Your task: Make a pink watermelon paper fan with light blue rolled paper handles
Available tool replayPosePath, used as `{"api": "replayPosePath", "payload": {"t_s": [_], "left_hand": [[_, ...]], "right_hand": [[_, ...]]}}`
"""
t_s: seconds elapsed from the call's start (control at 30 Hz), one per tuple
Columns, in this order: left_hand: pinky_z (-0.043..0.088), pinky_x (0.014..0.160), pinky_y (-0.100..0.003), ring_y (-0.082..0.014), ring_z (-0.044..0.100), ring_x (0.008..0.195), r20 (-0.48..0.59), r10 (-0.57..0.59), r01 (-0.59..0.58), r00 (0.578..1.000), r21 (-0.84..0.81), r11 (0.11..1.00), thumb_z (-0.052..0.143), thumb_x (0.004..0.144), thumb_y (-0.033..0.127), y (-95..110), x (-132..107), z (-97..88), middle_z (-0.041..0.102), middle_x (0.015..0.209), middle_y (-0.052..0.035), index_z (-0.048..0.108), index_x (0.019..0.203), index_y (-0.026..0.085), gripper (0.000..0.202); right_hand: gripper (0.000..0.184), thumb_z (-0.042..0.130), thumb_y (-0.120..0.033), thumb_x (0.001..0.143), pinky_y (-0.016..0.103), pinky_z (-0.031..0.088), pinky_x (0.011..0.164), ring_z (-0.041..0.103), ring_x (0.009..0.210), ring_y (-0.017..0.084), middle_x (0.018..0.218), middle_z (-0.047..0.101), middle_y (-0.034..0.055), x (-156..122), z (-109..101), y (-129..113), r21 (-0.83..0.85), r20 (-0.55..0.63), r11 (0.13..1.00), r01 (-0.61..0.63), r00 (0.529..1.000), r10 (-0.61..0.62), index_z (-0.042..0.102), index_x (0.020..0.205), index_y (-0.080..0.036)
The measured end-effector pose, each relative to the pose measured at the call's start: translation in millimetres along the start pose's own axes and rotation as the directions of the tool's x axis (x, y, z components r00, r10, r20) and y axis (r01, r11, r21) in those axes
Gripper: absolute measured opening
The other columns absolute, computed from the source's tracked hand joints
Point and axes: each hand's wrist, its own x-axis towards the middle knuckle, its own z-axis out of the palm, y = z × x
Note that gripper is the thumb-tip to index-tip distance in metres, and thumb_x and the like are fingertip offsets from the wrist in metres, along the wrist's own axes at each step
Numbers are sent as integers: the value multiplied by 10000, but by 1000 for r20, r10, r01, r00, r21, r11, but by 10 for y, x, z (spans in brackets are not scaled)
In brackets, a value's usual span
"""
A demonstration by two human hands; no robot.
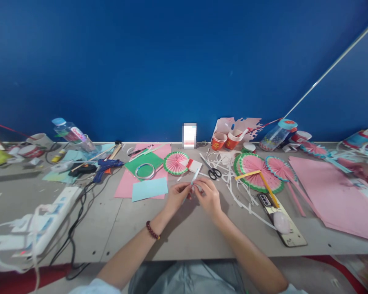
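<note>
Pale strip: a narrow, bluish-white strip, apparently paper, stood tilted above the front middle of the tabletop, between the fingertips of both hands.
Hands: the left hand and right hand were close together, both pinched on the strip's lower end; whether their fingertips touched each other could not be told.
Finished-looking fans: a round, pleated, pink paper fan with a green-and-white rim lay opened beyond the hands; to the right lay a larger green-rimmed pink fan and a blue-rimmed pink fan, all seemingly fully spread.
Strip in hand: judged by its loose state, this piece was not yet joined to anything.
Unused stock: a flat light-blue paper rectangle, a green paper sheet and a stack of large pink paper sheets looked unpleated, so material remained.
Scissors: the black-handled scissors lay out of the hands, near loose white strips.
Bottle label: the clear plastic bottle with a blue cap bore white lettering on pink, too blurred to read.
Cup print: the red paper cup carried gold marks, likewise illegible.
</note>
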Motion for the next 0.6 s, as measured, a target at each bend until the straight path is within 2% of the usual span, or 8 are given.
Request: {"api": "replayPosePath", "payload": {"t_s": [0.07, 0.23, 0.6], "left_hand": [[465, 496, -250, -109, 546, 461, -7, 2, -2, 1000, 6, 1000, 744, 628, 442, 11, -5, 5, 661, 625, -22, 733, 799, 135, 351], [466, 493, -244, -116, 554, 467, -7, 19, -19, 1000, 29, 999, 746, 628, 436, 18, -12, 11, 666, 606, -26, 731, 766, 132, 334], [475, 505, -251, -117, 548, 489, 2, 42, -42, 999, 50, 998, 727, 644, 432, 6, -63, 49, 674, 615, -27, 731, 744, 145, 305]], "right_hand": [[194, 499, -183, 871, 366, 503, 834, 630, 892, 203, 936, 694, 80, 7, 0, 0, -60, 15, 997, 47, 999, -47, 686, 905, -222], [198, 510, -174, 875, 355, 513, 788, 631, 828, 202, 871, 715, 68, 21, -15, -2, -146, 24, 984, 105, 994, -103, 700, 905, -221], [199, 483, -136, 872, 315, 485, 717, 598, 763, 188, 819, 692, 63, 14, -14, 17, -215, 80, 964, 154, 987, -140, 665, 830, -204]]}}
